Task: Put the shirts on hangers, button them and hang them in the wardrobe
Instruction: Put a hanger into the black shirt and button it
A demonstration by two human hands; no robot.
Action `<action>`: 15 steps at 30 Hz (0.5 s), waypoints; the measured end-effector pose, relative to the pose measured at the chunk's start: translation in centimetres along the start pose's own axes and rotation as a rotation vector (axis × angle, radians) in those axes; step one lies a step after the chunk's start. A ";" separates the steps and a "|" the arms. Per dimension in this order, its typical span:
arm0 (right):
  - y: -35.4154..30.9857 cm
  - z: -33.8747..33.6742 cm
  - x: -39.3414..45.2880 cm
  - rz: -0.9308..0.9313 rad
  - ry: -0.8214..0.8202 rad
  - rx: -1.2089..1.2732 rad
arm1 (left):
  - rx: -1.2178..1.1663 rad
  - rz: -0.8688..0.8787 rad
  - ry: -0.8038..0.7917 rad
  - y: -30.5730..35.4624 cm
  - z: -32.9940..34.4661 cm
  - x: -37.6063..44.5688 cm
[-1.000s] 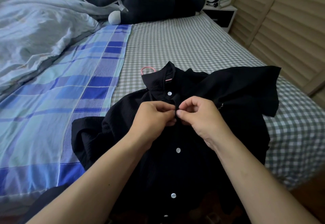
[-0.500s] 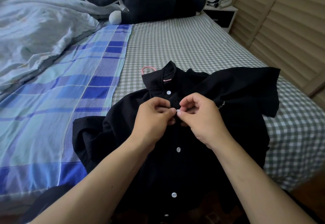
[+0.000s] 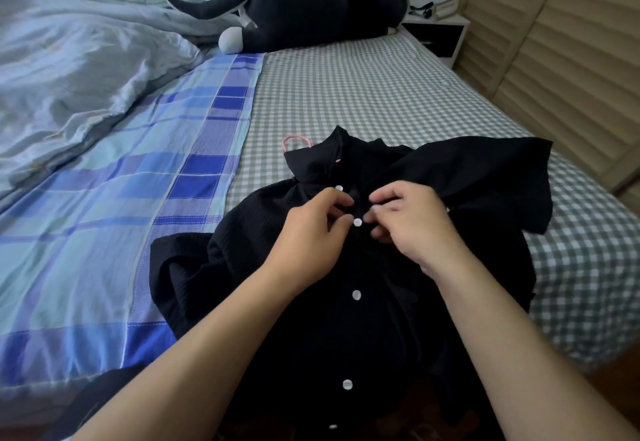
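Two hands meet at the placket of the black shirt [image 3: 398,302], which lies face up on the checked bedsheet [image 3: 363,94] with a pink hanger [image 3: 294,140] hook poking out past the collar. Your left hand [image 3: 311,232] has its fingers curled against the cloth just beside the second button [image 3: 357,222]; your right hand [image 3: 408,222] has thumb and forefinger pinched at the placket edge on the button's other side. The button shows whole between your fingertips, so it looks through its hole; whether either hand truly holds cloth I cannot tell for certain. Just beyond the grip sits the collar button [image 3: 339,188]. Nearer you, below the grip, three more buttons run down the front. Working flat on the bed probably keeps the front panels aligned. A black plush cat [image 3: 294,10] lies well beyond.
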State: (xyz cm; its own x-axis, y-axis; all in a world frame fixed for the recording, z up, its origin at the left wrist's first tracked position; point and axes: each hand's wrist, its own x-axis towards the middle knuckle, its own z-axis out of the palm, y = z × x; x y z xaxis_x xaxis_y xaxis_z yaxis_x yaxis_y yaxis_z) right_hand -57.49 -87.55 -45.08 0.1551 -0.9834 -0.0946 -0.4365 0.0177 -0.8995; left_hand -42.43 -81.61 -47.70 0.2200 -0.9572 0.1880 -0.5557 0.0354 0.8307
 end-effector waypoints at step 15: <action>-9.8 1.6 12.2 0.034 -0.386 -0.483 | 0.481 0.055 -0.071 -1.1 -6.9 7.7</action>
State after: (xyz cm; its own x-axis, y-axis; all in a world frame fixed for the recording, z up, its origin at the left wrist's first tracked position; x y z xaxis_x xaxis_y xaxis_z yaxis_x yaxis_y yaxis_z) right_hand -49.92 -99.41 -38.13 0.4041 -0.8458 -0.3484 -0.7848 -0.1250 -0.6070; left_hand -34.55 -87.05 -43.57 0.1337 -0.9755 0.1749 -0.8763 -0.0339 0.4806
